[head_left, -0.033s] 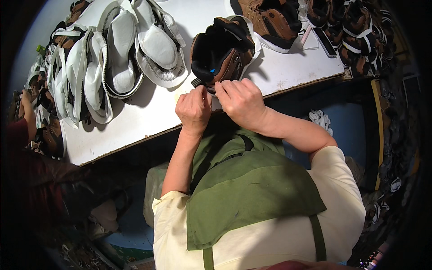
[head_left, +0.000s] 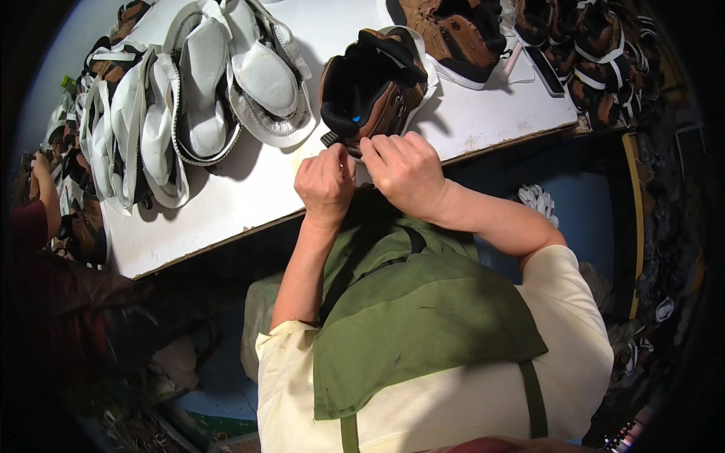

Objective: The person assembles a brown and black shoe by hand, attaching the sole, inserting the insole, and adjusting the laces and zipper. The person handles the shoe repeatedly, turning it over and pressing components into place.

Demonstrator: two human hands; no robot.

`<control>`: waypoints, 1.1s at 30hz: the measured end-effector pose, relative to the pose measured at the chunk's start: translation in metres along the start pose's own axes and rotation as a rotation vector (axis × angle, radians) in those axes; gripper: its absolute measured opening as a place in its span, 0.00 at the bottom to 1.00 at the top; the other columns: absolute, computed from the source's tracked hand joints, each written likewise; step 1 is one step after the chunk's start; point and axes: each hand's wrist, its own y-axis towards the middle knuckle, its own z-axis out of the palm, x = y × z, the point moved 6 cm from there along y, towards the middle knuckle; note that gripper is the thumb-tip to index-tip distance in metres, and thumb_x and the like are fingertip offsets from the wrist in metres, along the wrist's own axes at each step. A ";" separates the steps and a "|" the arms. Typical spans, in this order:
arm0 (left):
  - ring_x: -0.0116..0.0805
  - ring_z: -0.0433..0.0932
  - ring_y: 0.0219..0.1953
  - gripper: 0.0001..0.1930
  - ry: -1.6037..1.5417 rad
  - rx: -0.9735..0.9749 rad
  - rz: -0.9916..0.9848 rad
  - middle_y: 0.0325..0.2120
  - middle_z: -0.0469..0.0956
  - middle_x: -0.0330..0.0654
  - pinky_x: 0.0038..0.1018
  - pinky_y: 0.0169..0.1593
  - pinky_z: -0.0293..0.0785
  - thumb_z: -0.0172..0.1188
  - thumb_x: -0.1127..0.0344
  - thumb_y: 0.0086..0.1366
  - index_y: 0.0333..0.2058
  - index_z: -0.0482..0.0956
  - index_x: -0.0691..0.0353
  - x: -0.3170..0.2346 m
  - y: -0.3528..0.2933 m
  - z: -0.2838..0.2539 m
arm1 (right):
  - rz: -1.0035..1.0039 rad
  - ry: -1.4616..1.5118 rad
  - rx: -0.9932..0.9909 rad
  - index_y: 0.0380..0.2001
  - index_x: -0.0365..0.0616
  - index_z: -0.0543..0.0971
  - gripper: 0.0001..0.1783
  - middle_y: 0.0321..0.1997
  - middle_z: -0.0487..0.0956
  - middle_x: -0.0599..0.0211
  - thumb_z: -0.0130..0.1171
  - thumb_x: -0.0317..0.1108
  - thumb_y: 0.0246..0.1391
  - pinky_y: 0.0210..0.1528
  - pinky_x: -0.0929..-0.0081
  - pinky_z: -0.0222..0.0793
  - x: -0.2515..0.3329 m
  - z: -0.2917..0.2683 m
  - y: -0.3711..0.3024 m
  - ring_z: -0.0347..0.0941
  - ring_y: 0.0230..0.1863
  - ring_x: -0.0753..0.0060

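A brown and black shoe upper with a dark padded collar stands near the front edge of the white table, its heel toward me. A small bright blue spot shows inside it. My left hand is closed in a pinch at the lower heel edge, just under a short black tab. Beside it my right hand is closed with the fingertips on that same edge. The fingers hide most of the gripped part. Behind to the right stands another brown shoe upper with a white rim.
Several uppers lie sole side up, with white bottoms, on the left of the white table. More brown uppers are piled at the far right, by a dark flat object. Another person's arm shows at the left edge.
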 end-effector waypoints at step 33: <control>0.37 0.74 0.20 0.11 -0.081 -0.040 -0.017 0.20 0.75 0.40 0.28 0.28 0.68 0.64 0.78 0.49 0.34 0.79 0.63 0.003 0.001 -0.005 | 0.018 -0.037 -0.003 0.35 0.35 0.78 0.14 0.24 0.71 0.71 0.60 0.29 0.43 0.26 0.75 0.60 0.004 0.001 0.001 0.69 0.24 0.74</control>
